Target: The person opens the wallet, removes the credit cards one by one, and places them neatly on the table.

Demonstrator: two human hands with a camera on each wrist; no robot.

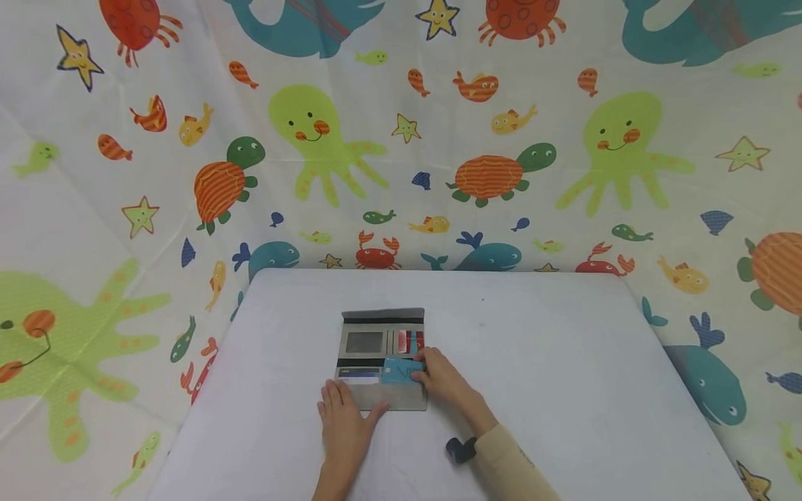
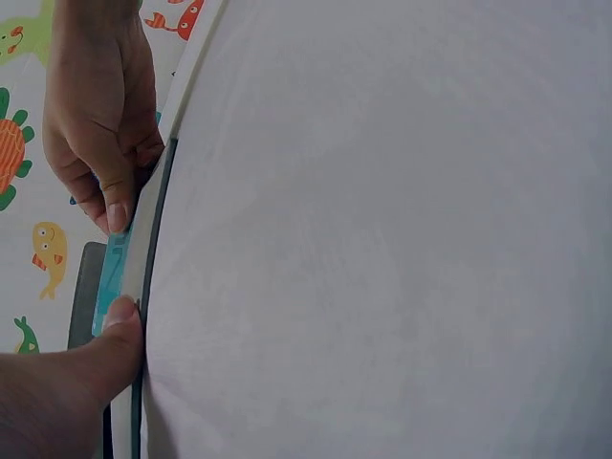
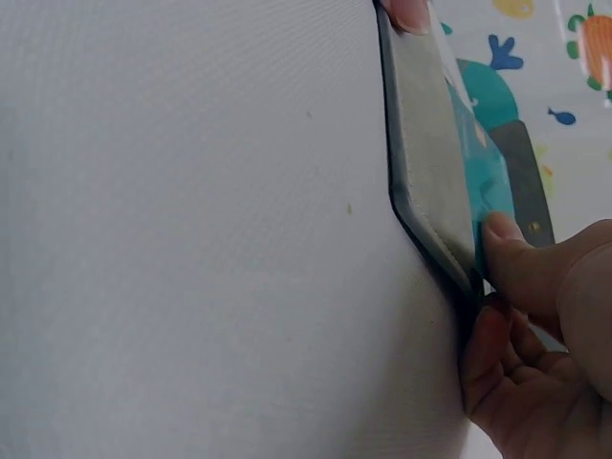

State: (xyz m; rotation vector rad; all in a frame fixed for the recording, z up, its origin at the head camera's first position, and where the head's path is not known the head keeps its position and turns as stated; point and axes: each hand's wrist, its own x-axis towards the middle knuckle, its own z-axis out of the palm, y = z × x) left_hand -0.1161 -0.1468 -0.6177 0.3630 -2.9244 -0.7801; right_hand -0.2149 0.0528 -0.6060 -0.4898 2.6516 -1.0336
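A grey wallet (image 1: 401, 398) lies unfolded on the white table. A light blue card (image 1: 396, 370) stands out of its lower right pocket. The right hand (image 1: 441, 376) pinches the right end of this card; in the right wrist view its thumb (image 3: 512, 253) presses on the blue face. The left hand (image 1: 343, 424) rests on the lower left of the wallet, fingers extended, thumb along the front edge. To the left of the blue card sits a white card with a dark blue band (image 1: 358, 376). Red-and-white cards (image 1: 407, 342) fill the upper right slots beside a dark window (image 1: 364, 342).
The white tabletop (image 1: 564, 362) stretches out around the wallet on every side. A curtain (image 1: 426, 139) printed with sea animals hangs behind the table and along its sides. A black band with a small device (image 1: 461, 451) is at the right wrist.
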